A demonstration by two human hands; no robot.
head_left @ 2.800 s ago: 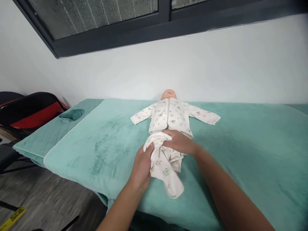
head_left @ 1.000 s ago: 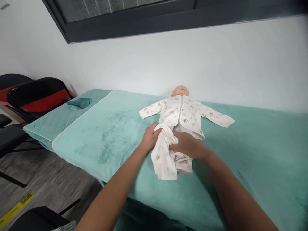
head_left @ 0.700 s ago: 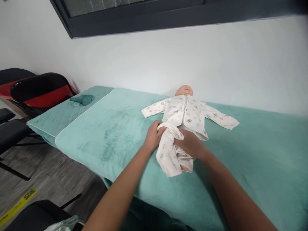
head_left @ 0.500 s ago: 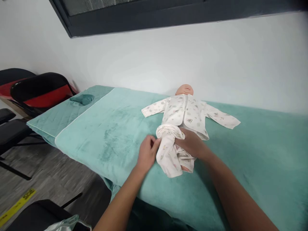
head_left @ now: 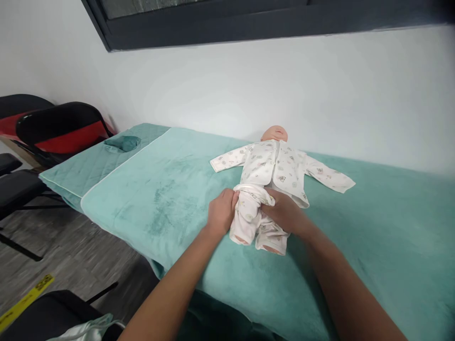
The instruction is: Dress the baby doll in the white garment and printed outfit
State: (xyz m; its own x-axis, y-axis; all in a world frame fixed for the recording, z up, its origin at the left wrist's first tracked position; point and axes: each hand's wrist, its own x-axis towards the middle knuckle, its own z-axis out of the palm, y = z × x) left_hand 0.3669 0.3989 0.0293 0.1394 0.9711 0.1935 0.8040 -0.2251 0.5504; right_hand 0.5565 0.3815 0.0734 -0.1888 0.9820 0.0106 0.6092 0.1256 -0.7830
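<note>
Pants (head_left: 247, 213), waistband pinched in both hands' (head_left: 221, 210) (head_left: 282, 210) grip, lie on a green-covered bed (head_left: 170, 189) beside a white wall (head_left: 213, 90).

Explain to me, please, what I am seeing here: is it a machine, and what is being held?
No machine is shown: these are a person's two bare hands, seen by one camera worn on the head, looking forward and down. On the green cover lies a doll in a white patterned jacket. The left hand and right hand hold the bunched waist of the patterned trousers, one at each side. Black and red chairs stand at the left.
</note>
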